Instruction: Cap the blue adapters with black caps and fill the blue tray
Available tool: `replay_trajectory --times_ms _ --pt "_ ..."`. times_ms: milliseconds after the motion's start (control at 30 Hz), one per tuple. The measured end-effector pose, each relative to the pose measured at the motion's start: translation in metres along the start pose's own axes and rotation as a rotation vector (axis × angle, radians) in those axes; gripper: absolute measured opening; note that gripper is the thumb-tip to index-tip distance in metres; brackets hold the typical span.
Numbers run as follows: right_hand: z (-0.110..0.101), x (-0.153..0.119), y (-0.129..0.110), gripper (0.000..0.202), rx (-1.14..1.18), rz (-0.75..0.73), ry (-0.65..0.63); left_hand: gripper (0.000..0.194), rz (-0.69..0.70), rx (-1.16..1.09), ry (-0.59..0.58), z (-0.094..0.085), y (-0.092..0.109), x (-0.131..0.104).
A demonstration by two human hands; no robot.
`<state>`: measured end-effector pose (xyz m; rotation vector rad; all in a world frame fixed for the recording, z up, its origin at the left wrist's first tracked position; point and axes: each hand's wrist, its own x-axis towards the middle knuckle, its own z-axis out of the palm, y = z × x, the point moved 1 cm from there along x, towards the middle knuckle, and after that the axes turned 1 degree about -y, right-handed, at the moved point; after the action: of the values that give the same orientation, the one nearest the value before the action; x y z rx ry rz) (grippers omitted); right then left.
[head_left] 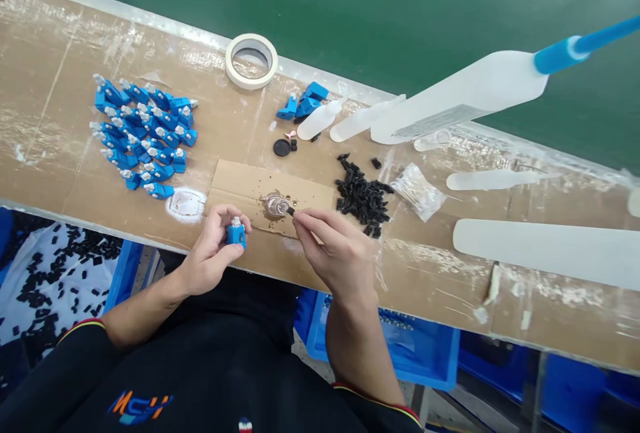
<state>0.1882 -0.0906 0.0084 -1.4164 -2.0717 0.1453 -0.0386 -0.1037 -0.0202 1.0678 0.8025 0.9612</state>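
A small blue plastic part [237, 234] with a white tip stands upright in my left hand [213, 246], fingers closed around it over the table's near edge. My right hand [340, 246] pinches a small black plastic piece [291, 211] between thumb and forefinger. That piece's end is at a small clear dish [276, 204] of liquid; whether it touches the liquid I cannot tell. Under the dish lies a cardboard strip [235, 183] with dark spots. To the right of it is a pile of black pieces [363, 196]. Many blue parts with white tips [145, 133] stand grouped at the left.
A tape roll [251, 61] lies at the back edge, near a few blue parts [305, 101] and a black round cap [282, 147]. White bottles [465, 93] and a bag of swabs [419, 192] lie to the right. Blue bins [425, 353] stand below the table.
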Motion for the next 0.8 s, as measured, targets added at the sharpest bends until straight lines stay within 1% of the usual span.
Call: replay_trajectory --times_ms 100,167,233,300,367,467,500,567,667,733,800 --pt "0.003 0.007 0.003 0.011 -0.059 -0.053 -0.115 0.041 -0.067 0.077 0.02 -0.008 0.006 0.0" --pt "0.004 0.009 0.003 0.013 -0.064 -0.065 -0.14 0.047 -0.083 0.055 0.054 -0.008 0.008 0.001" --pt "0.003 0.007 0.004 0.014 -0.027 -0.047 -0.127 0.049 -0.086 -0.025 0.079 -0.007 0.007 0.002" --pt "0.0 0.004 0.006 0.013 0.086 0.033 -0.077 0.041 -0.087 -0.093 0.09 -0.005 0.005 0.003" --pt "-0.003 0.0 0.009 0.012 0.275 0.196 0.009 0.034 -0.091 -0.116 0.079 -0.003 0.003 0.006" --pt "-0.003 -0.006 0.012 0.01 0.649 0.481 0.161 0.039 -0.097 -0.118 0.024 0.002 0.004 0.013" --pt "-0.002 -0.008 0.012 0.011 0.777 0.556 0.196 0.041 -0.096 -0.116 0.005 0.004 0.006 0.015" --pt "0.0 -0.009 0.011 0.013 0.982 0.663 0.235 0.043 -0.098 -0.102 -0.023 0.008 0.009 0.02" --pt "0.003 -0.01 0.01 0.014 1.135 0.735 0.233 0.047 -0.121 -0.082 -0.025 0.015 0.012 0.025" --pt "0.004 -0.011 0.01 0.012 1.167 0.727 0.217 0.049 -0.15 -0.079 -0.023 0.019 0.011 0.027" --pt "0.004 -0.013 0.009 0.01 1.169 0.688 0.198 0.051 -0.18 -0.083 -0.024 0.021 0.009 0.028"
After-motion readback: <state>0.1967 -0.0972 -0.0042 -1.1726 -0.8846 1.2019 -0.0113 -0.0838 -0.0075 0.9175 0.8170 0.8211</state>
